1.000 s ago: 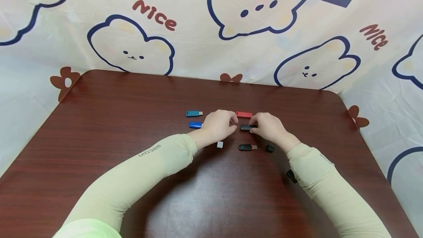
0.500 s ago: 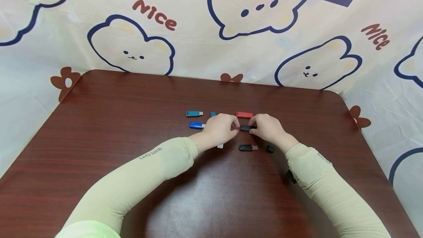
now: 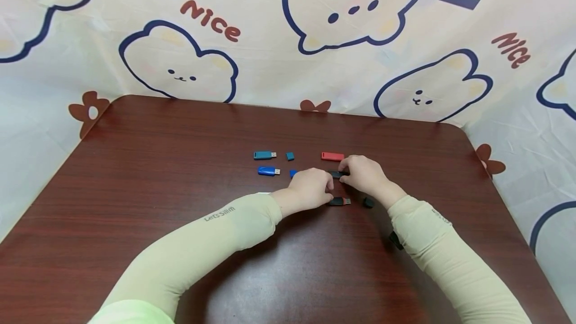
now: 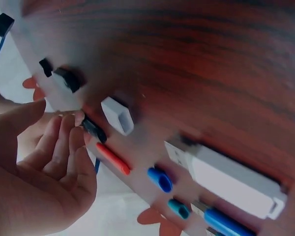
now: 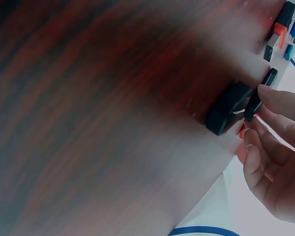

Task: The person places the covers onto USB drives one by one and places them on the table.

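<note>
With thumb and fingers my right hand (image 3: 364, 171) pinches a small black USB drive (image 5: 269, 81) lying in the middle of the group. My left hand (image 3: 310, 189) hovers with loosely bent fingers and nothing in them. Its fingertips are right by the black-and-red USB drive (image 3: 339, 201), covering its left end in the head view. Beneath this hand a white cap (image 4: 117, 115) and a white USB drive (image 4: 231, 179) lie on the table, mostly hidden from the head camera. A red USB drive (image 3: 332, 156) lies just behind the black one.
To the left lie a teal USB drive (image 3: 263, 155) with its teal cap (image 3: 290, 156), and a blue USB drive (image 3: 267, 171) with its blue cap (image 3: 293, 173). A black cap (image 3: 368, 202) sits below the right wrist; another black piece (image 3: 395, 240) is beside the right sleeve.
My left hand has moved right and toward the front, baring the teal and blue caps and now overlapping the black-and-red USB drive. My right hand has hardly moved, still pinching the black drive.
</note>
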